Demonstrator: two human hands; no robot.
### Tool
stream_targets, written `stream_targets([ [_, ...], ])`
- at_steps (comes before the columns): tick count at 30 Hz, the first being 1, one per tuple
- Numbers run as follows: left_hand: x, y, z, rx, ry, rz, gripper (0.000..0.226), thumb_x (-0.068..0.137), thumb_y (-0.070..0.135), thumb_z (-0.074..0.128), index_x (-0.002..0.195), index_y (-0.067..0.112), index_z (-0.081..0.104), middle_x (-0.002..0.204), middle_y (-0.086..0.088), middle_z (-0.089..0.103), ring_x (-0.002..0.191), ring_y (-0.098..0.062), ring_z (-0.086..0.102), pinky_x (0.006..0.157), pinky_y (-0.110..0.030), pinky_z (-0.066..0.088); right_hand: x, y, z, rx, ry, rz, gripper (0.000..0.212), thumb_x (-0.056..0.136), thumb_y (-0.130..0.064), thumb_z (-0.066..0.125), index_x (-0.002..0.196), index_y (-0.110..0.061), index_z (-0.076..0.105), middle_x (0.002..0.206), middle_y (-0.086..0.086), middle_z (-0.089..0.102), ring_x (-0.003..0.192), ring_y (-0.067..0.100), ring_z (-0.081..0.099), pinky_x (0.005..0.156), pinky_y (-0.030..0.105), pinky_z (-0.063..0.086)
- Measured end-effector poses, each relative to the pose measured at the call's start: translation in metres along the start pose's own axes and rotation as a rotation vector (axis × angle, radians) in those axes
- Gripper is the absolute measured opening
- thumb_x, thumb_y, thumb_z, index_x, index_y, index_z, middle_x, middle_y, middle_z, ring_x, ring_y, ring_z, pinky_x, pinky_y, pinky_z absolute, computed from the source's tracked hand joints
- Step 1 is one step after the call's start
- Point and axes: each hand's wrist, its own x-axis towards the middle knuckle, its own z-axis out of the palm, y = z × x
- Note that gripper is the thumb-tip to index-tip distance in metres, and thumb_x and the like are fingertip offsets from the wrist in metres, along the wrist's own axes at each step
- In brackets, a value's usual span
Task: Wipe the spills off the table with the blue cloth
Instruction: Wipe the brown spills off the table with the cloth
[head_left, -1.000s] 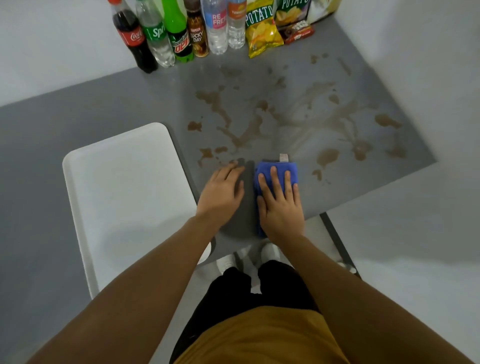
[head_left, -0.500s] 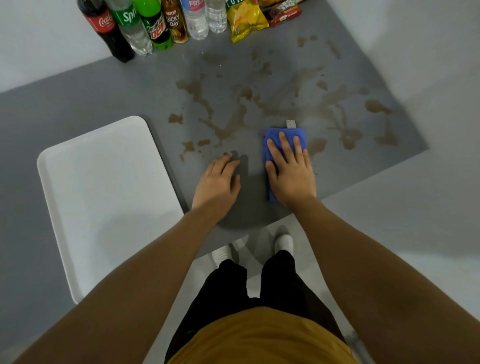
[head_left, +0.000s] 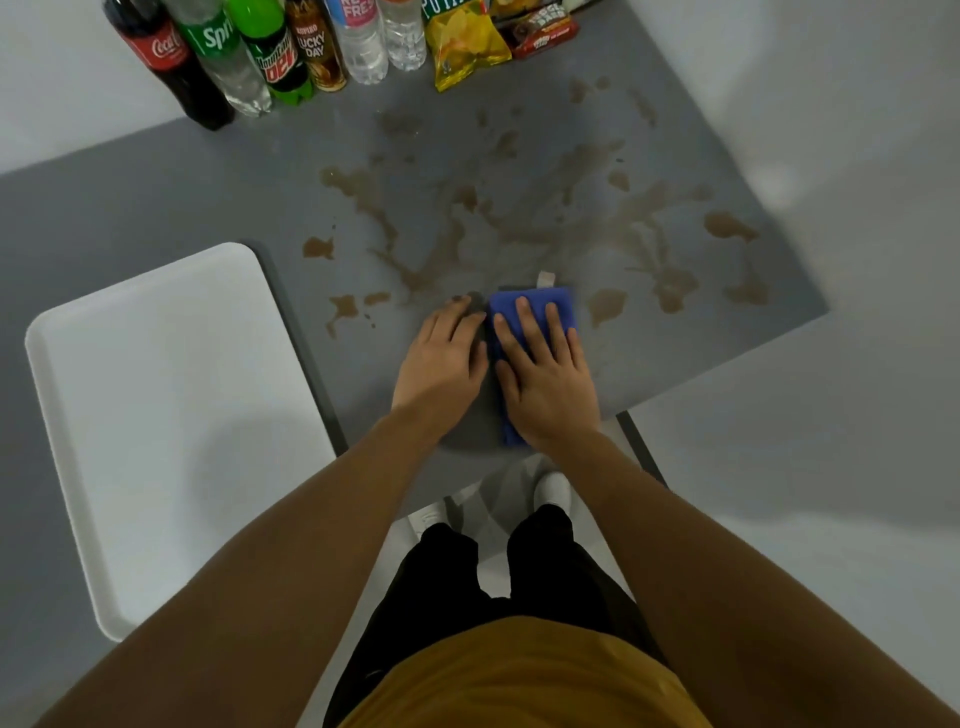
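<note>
The folded blue cloth (head_left: 540, 306) lies on the grey table (head_left: 727, 156) near its front edge. My right hand (head_left: 545, 379) presses flat on it, fingers spread, covering its near half. My left hand (head_left: 441, 358) rests palm down on the bare table right beside the cloth, its fingertips at a small dark spot. Brown spills (head_left: 457, 234) spread in streaks and blobs across the table beyond both hands. One brown blob (head_left: 605, 306) sits just right of the cloth.
A white tray (head_left: 166, 405) lies at the left, reaching the table's front. Several drink bottles (head_left: 218, 57) and snack packets (head_left: 467, 47) line the far edge. The table's right edge and front right corner (head_left: 815, 306) are close to the spills.
My right hand slid the cloth forward and right, nearer the brown blob, over the last second. My left hand has closed in against the cloth. The view has shifted slightly.
</note>
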Motion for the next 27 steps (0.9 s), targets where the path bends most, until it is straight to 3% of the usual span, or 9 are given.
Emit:
stream_targets([
  [4,0.001,-0.001,0.007,0.048,0.035,0.037,0.044,0.102,0.021,0.054,0.142,0.003,0.053,0.153,-0.016,0.045,0.141,-0.033,0.042,0.117,-0.044,0.036,0.037,0.032,-0.013,-0.001,-0.029,-0.077,0.059,0.106,-0.051,0.025,0.162,-0.032,0.02,0.171,-0.003,0.012,0.158,0.026,0.0,0.127,0.048,0.01],
  [11,-0.001,0.002,0.02,0.118,0.067,0.061,0.051,0.106,0.031,0.048,0.149,0.003,0.044,0.16,-0.016,0.036,0.147,-0.034,0.033,0.119,-0.048,0.032,0.036,0.071,-0.023,0.016,0.044,0.14,0.058,0.106,-0.053,0.025,0.162,-0.035,0.017,0.171,-0.006,0.007,0.158,0.024,-0.003,0.128,0.046,0.005],
  [18,-0.001,0.001,0.026,0.181,0.059,0.04,0.057,0.107,0.041,0.042,0.152,0.007,0.039,0.162,-0.014,0.031,0.149,-0.032,0.029,0.12,-0.049,0.031,-0.008,0.053,-0.015,-0.058,0.024,0.25,0.06,0.107,-0.048,0.017,0.163,-0.027,0.009,0.171,0.002,0.002,0.157,0.032,-0.003,0.127,0.052,0.006],
  [23,0.0,-0.001,0.028,0.203,0.075,0.051,0.057,0.106,0.04,0.043,0.152,0.007,0.04,0.162,-0.014,0.032,0.149,-0.03,0.03,0.118,-0.049,0.034,-0.005,0.024,-0.01,-0.038,-0.016,0.134,0.06,0.107,-0.047,0.019,0.163,-0.03,0.007,0.172,0.0,-0.002,0.157,0.028,-0.01,0.127,0.048,0.0],
  [27,-0.001,0.0,0.028,0.222,0.088,0.053,0.056,0.106,0.04,0.044,0.151,0.006,0.042,0.161,-0.015,0.034,0.148,-0.031,0.033,0.118,-0.049,0.034,0.031,0.037,-0.019,-0.016,-0.025,-0.013,0.058,0.107,-0.048,0.023,0.163,-0.032,0.014,0.172,-0.003,0.005,0.158,0.026,-0.005,0.127,0.047,0.006],
])
